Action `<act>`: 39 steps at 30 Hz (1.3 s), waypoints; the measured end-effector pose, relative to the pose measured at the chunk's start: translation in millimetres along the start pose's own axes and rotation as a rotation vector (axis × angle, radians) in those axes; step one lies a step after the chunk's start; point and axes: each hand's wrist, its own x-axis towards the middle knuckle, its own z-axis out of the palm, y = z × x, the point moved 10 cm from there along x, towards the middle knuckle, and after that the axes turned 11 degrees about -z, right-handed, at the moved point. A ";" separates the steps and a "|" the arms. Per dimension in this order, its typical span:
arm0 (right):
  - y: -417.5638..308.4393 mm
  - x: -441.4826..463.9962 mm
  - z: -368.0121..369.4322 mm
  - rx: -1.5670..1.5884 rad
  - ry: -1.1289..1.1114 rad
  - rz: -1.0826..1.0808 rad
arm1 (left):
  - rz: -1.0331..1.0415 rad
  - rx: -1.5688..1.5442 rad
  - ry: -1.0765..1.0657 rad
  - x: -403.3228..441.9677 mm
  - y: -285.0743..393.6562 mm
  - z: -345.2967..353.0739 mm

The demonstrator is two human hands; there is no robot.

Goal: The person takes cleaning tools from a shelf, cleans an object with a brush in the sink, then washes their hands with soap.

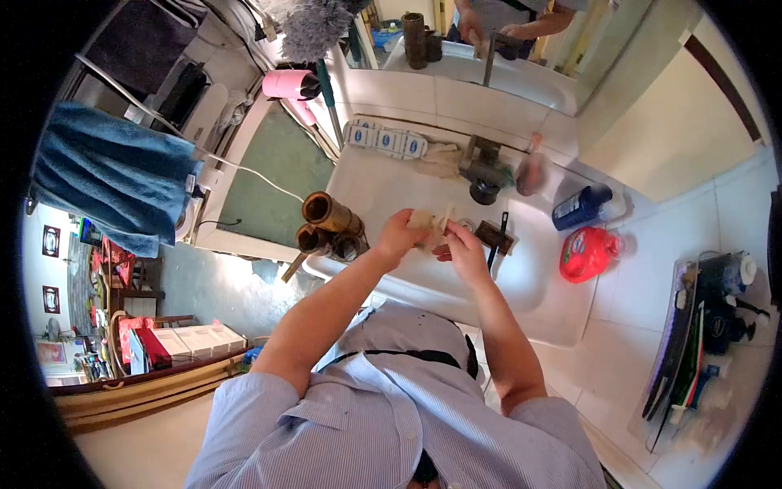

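Observation:
Over the white sink (538,285), both my hands are closed around a pale, crumpled, cloth-like piece (424,220). My left hand (397,236) grips its left side, and my right hand (464,251) pinches it from the right with bent fingers. Exactly what it is I cannot make out. Just right of my right hand lie a small brown block (496,234) and a slim black-handled tool (499,244). Brown bamboo-like tubes (331,213) stand on the sink's left edge, near my left forearm.
A dark faucet (486,169) rises behind my hands. Along the back ledge lies a white-and-blue packet (385,139). To the right are a dark blue bottle (583,207) and a red detergent bottle (588,254). A blue towel (114,175) hangs at left.

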 end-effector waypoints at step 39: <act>34.0 90.1 -111.8 -0.671 0.170 -0.206 | -0.281 -0.279 0.060 -5.2 -15.1 13.8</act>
